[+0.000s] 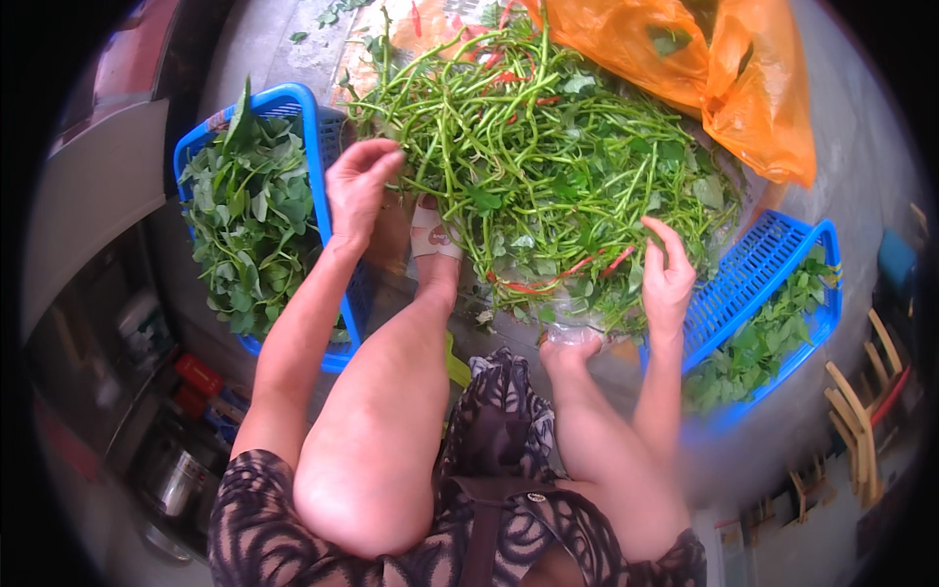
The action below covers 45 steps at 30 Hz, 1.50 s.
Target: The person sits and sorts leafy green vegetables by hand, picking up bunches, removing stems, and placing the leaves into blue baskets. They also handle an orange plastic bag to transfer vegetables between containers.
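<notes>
A large heap of green leafy stems (513,154) lies on the floor before me, mostly bare stalks on top with leaves among them. My left hand (361,187) is at the heap's left edge, beside a blue plastic basket (317,154) filled with loose green leaves (253,213). Its thumb and fingers nearly meet, and whether a stem is between them cannot be made out. Over the heap's right edge is my right hand (667,275), fingers bent and apart, with nothing visible in it. Close to that hand, a second blue plastic basket (755,271) leans at an angle with leafy greens (777,341) inside.
A crumpled orange plastic bag (755,95) lies at the heap's far right. Red ties (535,286) run through the stems. My sandalled foot (434,235) touches the heap's near side. Wooden chair-like slats (855,425) stand at the right, and a metal pot (180,484) at lower left.
</notes>
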{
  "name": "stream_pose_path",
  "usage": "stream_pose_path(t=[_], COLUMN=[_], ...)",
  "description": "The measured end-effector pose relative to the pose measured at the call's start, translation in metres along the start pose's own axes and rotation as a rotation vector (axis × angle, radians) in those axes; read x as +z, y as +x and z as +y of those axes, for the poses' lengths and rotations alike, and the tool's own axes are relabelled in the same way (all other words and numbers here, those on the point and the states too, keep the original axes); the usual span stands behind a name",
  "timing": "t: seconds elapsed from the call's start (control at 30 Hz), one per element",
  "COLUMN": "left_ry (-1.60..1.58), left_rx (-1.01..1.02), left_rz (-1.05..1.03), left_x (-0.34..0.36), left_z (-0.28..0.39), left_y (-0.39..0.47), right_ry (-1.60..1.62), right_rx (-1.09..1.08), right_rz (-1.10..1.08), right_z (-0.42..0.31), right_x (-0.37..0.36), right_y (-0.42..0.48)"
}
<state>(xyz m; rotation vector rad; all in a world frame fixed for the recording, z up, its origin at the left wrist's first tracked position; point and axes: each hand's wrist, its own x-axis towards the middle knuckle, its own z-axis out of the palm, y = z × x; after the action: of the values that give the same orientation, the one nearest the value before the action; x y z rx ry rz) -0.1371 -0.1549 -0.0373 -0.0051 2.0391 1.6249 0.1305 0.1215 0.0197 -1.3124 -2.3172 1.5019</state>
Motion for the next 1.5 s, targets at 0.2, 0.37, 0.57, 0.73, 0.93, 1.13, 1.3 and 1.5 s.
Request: stream_pose_path(t=[0.2,0.37,0.57,0.73,0.93,1.13,1.3,1.5], left_ry=[-0.014,-0.155,0.082,0.221,0.59,0.573,0.584,0.711], left_rx=[0.134,-0.172,-0.11,-0.013,0.494,0.351,0.221,0.359], left_rz=[-0.361,-0.852,-0.99,-0.986,-1.053,-1.368,-1.517,-1.432], left_x=[0.049,0.106,0.145,0.153,0.128,0.127,0.144,0.15], left_z=[0.068,0.087,0.078,0.075,0.052,0.06,0.042,0.001], left_y=[-0.022,-0.043,-0.051,-0.05,-0.038,-0.047,-0.071,-0.098], right_ry=[-0.043,-0.036,-0.219,-0.389,0.074,-0.296,-0.61,0.056], right_rx=[-0.22,-0.423,-0.521,-0.688,-0.117,-0.21,-0.267,0.196], right_rz=[-0.029,-0.259,-0.107,-0.171,-0.133,-0.519,-0.624,-0.509], right_z=[-0.023,-0.05,-0.031,-0.028,-0.007,0.064,0.093,0.039], right_x=[0.0,0.036,0.029,0.024,-0.007,0.042,0.056,0.005], right_y=[-0.019,-0.023,-0.012,-0.011,-0.04,-0.087,-0.087,-0.077])
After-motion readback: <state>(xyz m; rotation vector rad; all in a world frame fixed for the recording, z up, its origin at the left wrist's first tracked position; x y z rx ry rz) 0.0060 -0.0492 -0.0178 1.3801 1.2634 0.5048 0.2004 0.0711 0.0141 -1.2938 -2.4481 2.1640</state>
